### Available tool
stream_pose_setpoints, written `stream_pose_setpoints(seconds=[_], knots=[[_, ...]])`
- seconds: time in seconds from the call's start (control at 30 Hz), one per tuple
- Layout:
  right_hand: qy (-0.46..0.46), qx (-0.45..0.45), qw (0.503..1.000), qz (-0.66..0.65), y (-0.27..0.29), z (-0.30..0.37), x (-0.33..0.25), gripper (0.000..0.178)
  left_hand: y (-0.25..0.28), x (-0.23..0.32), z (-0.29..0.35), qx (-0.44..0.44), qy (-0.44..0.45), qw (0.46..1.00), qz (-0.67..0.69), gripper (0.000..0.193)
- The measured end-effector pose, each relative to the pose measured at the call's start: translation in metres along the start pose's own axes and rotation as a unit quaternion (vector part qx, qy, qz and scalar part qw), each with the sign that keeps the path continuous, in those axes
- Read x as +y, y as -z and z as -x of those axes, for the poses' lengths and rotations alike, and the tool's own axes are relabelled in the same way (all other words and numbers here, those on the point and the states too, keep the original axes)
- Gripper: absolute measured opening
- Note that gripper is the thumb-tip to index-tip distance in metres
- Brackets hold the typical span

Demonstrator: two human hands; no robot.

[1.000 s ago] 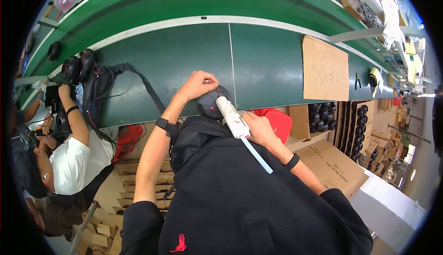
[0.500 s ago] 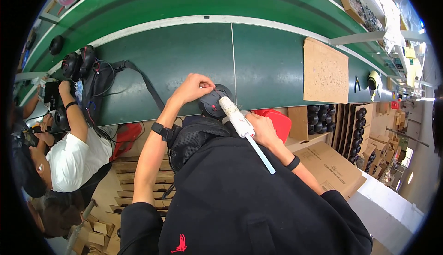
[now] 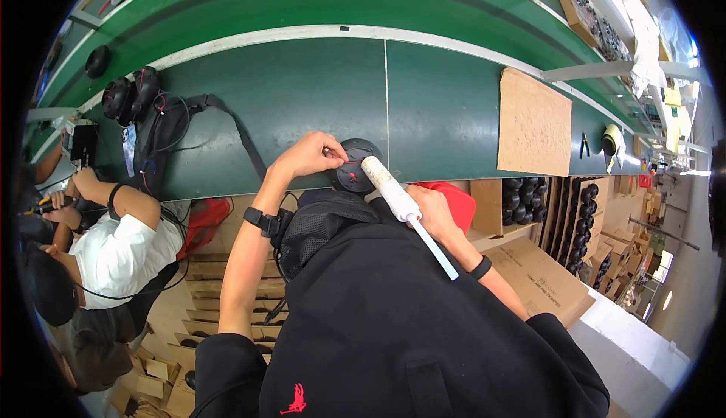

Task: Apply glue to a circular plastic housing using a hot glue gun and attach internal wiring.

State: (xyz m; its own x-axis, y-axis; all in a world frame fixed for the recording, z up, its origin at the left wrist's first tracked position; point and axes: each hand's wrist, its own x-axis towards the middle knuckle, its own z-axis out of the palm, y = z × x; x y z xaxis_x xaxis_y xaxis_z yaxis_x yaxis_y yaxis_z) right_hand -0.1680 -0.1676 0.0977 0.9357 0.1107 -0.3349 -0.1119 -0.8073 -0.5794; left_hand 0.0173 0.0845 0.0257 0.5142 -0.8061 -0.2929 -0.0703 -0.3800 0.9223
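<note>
A round black housing [image 3: 367,149] with thin red wires [image 3: 352,162] on it sits at the table's front edge, close to my body. My left hand [image 3: 311,155] is closed in a pinch at its left side, fingertips at the red wires; a wire seems to be between them. My right hand [image 3: 432,211] grips a white hot glue gun [image 3: 391,192], its stained front end over the right side of the housing. Out of the gun's back runs a pale blue glue stick [image 3: 437,253]. The gun hides part of my right fingers.
On the green table [image 3: 302,85] lie a cardboard sheet [image 3: 534,121], pliers [image 3: 584,146] and, at left, a black bag [image 3: 168,127] beside round black parts [image 3: 130,100]. A red stool [image 3: 456,202] stands under the edge. Left of me sits a person in white [image 3: 128,255].
My left fingertips have come down from the housing's upper edge to its red wires. The glue gun stays over the housing. The person at left has drawn an arm back from a black box.
</note>
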Motion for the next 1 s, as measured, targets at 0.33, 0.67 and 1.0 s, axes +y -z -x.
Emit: stream_pose_setpoints(seconds=[0.33, 0.67, 1.0], knots=[[-0.042, 0.020, 0.991, -0.123, 0.030, 0.003, -0.023, 0.013, -0.005, -0.018, 0.002, 0.081, 0.034, 0.996, 0.027, 0.041], [-0.028, -0.027, 0.996, -0.085, 0.035, -0.002, -0.020, 0.015, -0.019, -0.045, 0.005, -0.066, 0.146, 0.980, 0.117, 0.070], [-0.087, 0.180, 0.980, 0.011, 0.072, -0.016, 0.102, 0.036, -0.053, -0.048, 0.024, 0.057, 0.154, 0.930, 0.328, 0.062]])
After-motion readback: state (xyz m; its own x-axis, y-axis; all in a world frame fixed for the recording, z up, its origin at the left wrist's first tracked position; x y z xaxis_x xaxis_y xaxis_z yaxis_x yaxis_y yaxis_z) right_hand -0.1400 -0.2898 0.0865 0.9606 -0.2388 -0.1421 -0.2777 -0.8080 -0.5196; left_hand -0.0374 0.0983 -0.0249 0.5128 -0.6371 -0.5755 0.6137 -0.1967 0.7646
